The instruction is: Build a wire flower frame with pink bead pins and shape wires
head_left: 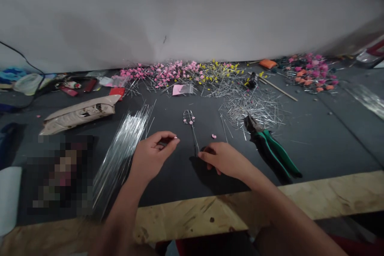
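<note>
My left hand [153, 150] hovers over the dark mat with thumb and forefinger pinched on a tiny pink bead [175, 139]. My right hand [222, 158] rests on the mat with its fingers closed on the lower end of a thin twisted wire stem [194, 138]. That stem ends in a small wire loop frame [189, 117] with pink beads on it. One loose pink bead [214, 136] lies just above my right hand.
A bundle of long straight wires [123, 148] lies left of my left hand. Green-handled pliers [270, 148] lie to the right. Cut wire pieces [255, 108] and heaps of pink, yellow and orange beaded pins [180, 73] line the wall. A paper packet [78, 114] sits at left.
</note>
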### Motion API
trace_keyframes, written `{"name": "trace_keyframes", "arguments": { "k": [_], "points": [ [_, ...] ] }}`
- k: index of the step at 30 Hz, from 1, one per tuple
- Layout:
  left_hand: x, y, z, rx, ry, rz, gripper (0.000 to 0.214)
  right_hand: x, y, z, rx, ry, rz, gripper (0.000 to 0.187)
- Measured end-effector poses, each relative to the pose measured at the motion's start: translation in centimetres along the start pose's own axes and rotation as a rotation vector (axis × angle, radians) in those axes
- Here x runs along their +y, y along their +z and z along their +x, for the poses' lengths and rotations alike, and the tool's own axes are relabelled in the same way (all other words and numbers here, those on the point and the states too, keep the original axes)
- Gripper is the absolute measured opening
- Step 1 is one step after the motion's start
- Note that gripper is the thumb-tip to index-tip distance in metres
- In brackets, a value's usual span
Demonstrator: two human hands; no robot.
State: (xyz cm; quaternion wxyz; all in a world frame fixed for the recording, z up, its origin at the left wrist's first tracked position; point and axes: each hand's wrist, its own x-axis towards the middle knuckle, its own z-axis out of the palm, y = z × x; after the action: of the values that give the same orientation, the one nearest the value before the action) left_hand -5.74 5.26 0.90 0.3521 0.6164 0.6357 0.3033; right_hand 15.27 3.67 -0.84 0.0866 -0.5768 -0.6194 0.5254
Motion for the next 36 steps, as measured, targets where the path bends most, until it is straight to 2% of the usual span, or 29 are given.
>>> {"name": "trace_keyframes", "arguments": {
  "k": [5,10,15,21,28,36],
  "points": [
    [-0.8,-0.2,0.7,-0.021,-0.004,0.024,0.024,-0.6,0.1,1.1,0.028,0.009,-0.107,0.039],
    [-1.0,0.1,0.9,-0.033,0.013,0.042,0.023,-1.0,0.1,1.5,0.053,-0.030,-0.150,0.034],
    [-1.0,0.1,1.3,-0.044,0.030,0.084,0.020,-0.6,-0.4,0.3,-0.039,-0.024,-0.103,0.030],
    [-1.4,0.4,1.7,-0.225,0.076,0.213,0.018,0.9,-0.3,-2.4,-0.148,0.014,-0.047,0.029],
    [-1.1,0.3,1.8,-0.402,0.117,0.326,0.021,0.6,0.2,-3.9,-0.145,-0.076,-0.238,0.029],
    [-1.4,-0.2,1.9,-0.482,0.113,0.342,0.020,0.3,0.4,-4.1,-0.125,-0.082,-0.294,0.028]
  ]
}}
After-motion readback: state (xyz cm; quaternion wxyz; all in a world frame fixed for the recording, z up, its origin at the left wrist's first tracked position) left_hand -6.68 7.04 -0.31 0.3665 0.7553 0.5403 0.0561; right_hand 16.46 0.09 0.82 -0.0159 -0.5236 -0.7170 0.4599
